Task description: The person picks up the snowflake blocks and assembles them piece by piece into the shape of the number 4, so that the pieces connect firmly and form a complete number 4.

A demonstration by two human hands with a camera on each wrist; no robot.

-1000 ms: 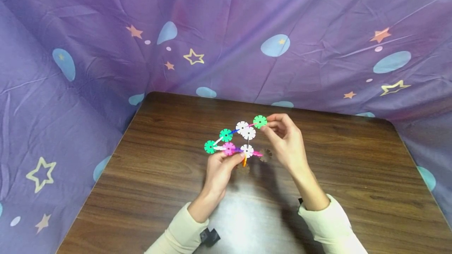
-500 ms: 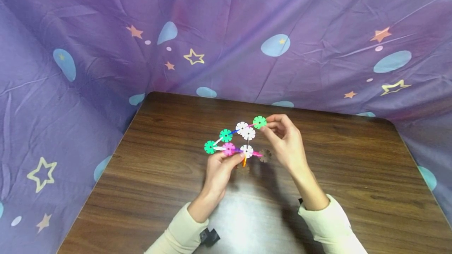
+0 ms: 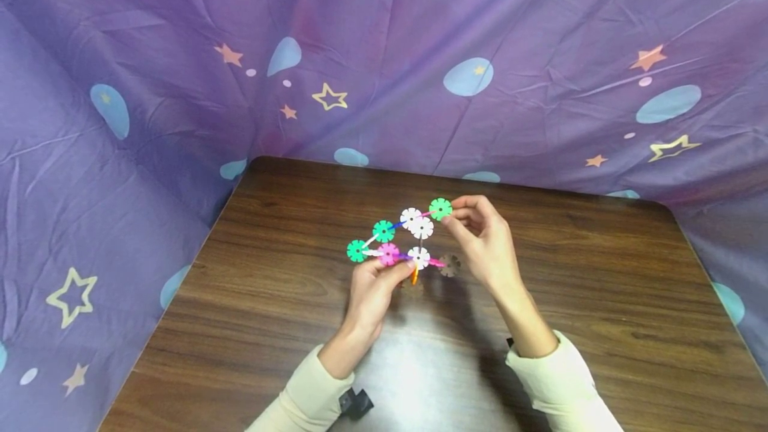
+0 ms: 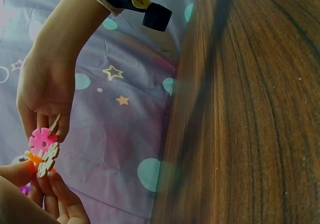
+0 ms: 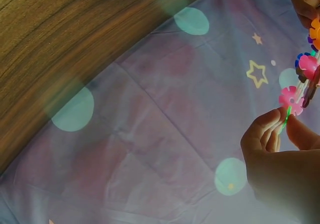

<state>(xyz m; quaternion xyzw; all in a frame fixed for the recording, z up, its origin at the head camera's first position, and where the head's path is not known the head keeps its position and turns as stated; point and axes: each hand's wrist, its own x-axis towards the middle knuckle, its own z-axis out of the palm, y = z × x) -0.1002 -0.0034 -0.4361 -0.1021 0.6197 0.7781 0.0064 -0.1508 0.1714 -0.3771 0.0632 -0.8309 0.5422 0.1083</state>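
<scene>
Joined notched plastic discs form a chain, held up over the table between both hands. My left hand (image 3: 373,285) pinches it from below, thumb at a white disc (image 3: 419,258) beside a pink disc (image 3: 388,253). With thumb and fingertips my right hand (image 3: 489,239) pinches a light green disc (image 3: 441,209) at the upper right end. Two teal discs (image 3: 357,251) sit at the left end, and two more white discs (image 3: 422,227) overlap near the top. An orange disc (image 4: 34,157) shows near the left thumb in the left wrist view. In the right wrist view the light green disc (image 5: 286,118) appears edge-on.
The brown wood-grain table (image 3: 288,352) extends under both hands. A purple curtain (image 3: 384,72) with stars and blue spots hangs behind it and along its sides. A black wrist device (image 3: 358,404) is strapped on the left sleeve.
The right hand and the light green disc have shifted very slightly down and left. The left hand stays in place, and both grips look the same.
</scene>
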